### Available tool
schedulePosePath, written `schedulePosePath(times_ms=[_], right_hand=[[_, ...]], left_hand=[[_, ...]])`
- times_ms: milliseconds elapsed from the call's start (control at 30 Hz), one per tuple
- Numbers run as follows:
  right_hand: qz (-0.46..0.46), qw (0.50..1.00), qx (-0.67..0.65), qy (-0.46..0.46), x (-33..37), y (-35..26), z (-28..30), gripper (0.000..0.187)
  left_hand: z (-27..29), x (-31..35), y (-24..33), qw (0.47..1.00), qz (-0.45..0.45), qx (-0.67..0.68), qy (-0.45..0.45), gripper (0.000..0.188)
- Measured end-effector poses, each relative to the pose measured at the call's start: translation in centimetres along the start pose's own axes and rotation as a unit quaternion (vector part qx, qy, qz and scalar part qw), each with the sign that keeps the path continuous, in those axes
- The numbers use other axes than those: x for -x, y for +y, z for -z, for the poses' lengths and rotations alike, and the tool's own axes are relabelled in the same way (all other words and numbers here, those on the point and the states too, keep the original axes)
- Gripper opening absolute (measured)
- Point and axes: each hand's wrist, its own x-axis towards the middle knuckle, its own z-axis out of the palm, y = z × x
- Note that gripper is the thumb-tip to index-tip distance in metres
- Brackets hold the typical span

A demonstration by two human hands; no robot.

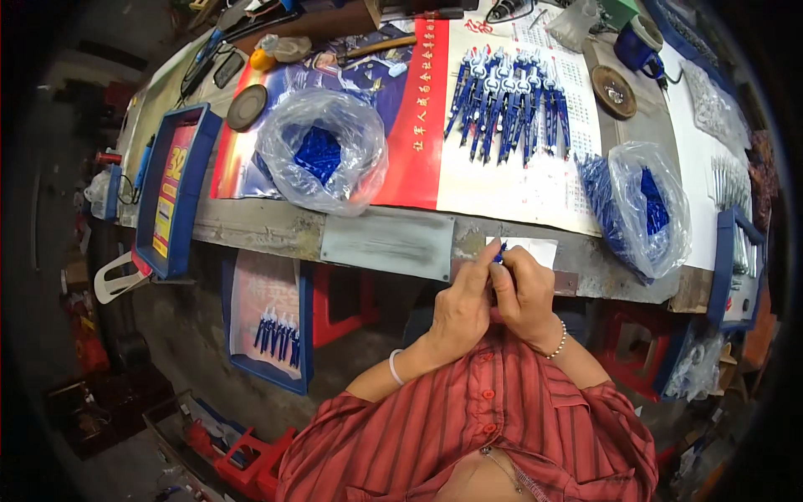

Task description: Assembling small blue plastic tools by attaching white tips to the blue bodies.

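Note:
My left hand (pixel 465 303) and my right hand (pixel 529 293) meet at the table's near edge, fingers pinched together. Between their fingertips shows a small dark blue piece (pixel 500 255); the fingers cover most of it, so its exact kind is hidden. A white paper (pixel 544 251) lies just beyond the right hand. Farther back, several blue pens (pixel 507 105) with white figure-shaped tops lie in overlapping rows on a printed sheet. To the right stands a clear plastic bag (pixel 676 213) of blue parts. Another clear bag (pixel 368 138) with blue parts inside sits to the left.
Below the table edge, a blue tray (pixel 307 356) holds several more pens. Another blue tray (pixel 201 163) tilts at the table's left end. A wooden dish (pixel 615 90), a blue mug (pixel 631 46) and a hammer (pixel 381 46) lie farther back. Red stools (pixel 347 305) stand underneath.

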Motion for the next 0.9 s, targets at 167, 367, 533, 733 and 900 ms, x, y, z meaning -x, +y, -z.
schedulePosePath(times_ms=[167, 367, 533, 733, 900], right_hand=[[-0.027, 0.997, 0.077, -0.016, -0.5, 0.1, 0.3, 0.016], [0.143, 0.959, 0.244, 0.021, -1.7, -1.9, 3.7, 0.02], [0.221, 0.918, 0.292, -0.152, 0.2, -1.6, 4.9, 0.029], [0.01, 0.982, 0.131, -0.136, -2.5, 1.0, 8.7, 0.018], [-0.253, 0.906, -0.309, -0.142, -3.6, 1.7, 7.4, 0.013]], left_hand=[[0.2, -0.6, 0.3, 1.0, -0.017, -0.008, -0.007, 0.058], [1.9, -1.6, 0.1, 0.988, 0.034, 0.002, -0.154, 0.026], [4.0, -4.8, 1.4, 0.937, 0.01, -0.072, -0.343, 0.018], [7.4, -8.7, 2.5, 0.997, -0.007, -0.042, -0.057, 0.057], [3.7, -8.7, 0.6, 0.919, 0.181, 0.238, -0.257, 0.036]])
